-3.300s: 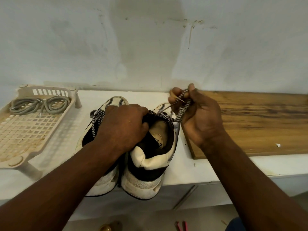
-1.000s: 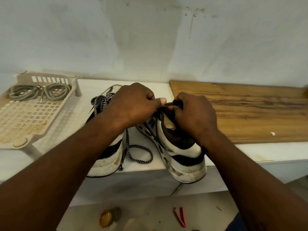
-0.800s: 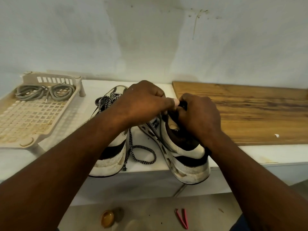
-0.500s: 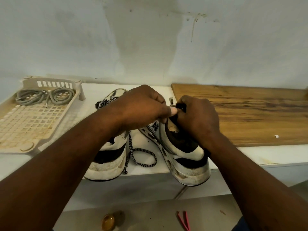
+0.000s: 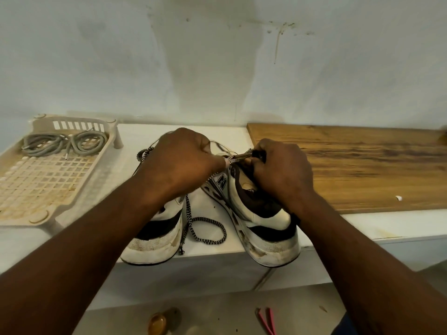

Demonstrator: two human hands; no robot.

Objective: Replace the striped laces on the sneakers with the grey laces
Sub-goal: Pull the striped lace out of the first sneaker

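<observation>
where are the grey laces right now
The coiled grey laces lie at the far end of the beige plastic lattice tray, at the head view's left, left of both white-and-black sneakers.

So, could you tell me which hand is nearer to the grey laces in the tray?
Left. The left hand works at the sneakers, just right of the grey laces; the right hand sits farther right, on the right sneaker.

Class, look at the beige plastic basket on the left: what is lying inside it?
The basket holds coiled grey laces at its far end; the rest of its grid floor shows bare. Whether there is anything beneath the coils cannot be seen.
</observation>
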